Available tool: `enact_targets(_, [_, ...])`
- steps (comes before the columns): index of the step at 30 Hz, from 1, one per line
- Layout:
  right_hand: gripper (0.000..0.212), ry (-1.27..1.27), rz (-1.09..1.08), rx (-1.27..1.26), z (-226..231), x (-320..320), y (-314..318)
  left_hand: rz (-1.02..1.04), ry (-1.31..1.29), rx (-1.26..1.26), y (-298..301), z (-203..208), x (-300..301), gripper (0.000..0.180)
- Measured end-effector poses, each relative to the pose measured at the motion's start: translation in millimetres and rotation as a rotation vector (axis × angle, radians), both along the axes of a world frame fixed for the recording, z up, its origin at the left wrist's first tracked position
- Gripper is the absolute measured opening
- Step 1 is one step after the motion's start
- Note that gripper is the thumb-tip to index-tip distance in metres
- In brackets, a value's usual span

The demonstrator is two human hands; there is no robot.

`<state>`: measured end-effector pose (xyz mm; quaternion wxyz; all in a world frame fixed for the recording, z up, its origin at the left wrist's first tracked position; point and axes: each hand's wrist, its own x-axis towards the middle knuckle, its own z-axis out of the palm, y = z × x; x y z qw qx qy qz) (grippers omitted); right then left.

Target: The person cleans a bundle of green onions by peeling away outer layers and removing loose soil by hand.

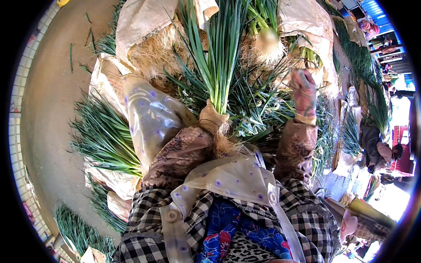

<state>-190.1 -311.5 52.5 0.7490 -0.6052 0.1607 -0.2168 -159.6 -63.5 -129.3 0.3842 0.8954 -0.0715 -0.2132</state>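
Note:
In my left hand, in a tan glove, is a bunch of green onions. My fingers wrap round its pale stalks, the long green leaves point away from me, and the stringy roots hang toward my apron. My right hand, in a worn pinkish patterned glove, is raised to the right of the bunch with its fingers curled closed. Whether something small is inside them I cannot make out. Under both hands lies a heap of loose green leaves. A clear plastic apron with purple spots covers my front.
Beige sacks with rooted onions stand ahead. Another onion bundle lies at my left, beside a spotted plastic sheet. Bare floor stretches left to a tiled edge. At the far right, other people are among more onions.

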Motion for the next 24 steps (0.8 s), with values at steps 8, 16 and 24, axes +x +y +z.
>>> enact_targets(8, [0.061,0.481,-0.115,-1.364,-94.0,-70.5,-44.2,-0.13,0.665,-1.486,-15.2,120.2,40.0,0.052])
enact_targets(16, [0.056,-0.292,-0.314,-0.67,2.5,-57.3,84.0,-0.052,0.881,-1.828,-90.2,157.2,92.0,0.031])
enact_targets(24, [0.026,-0.605,-0.318,-0.955,16.6,31.2,96.8,0.112,0.795,-1.515,-78.7,151.9,48.5,0.029])
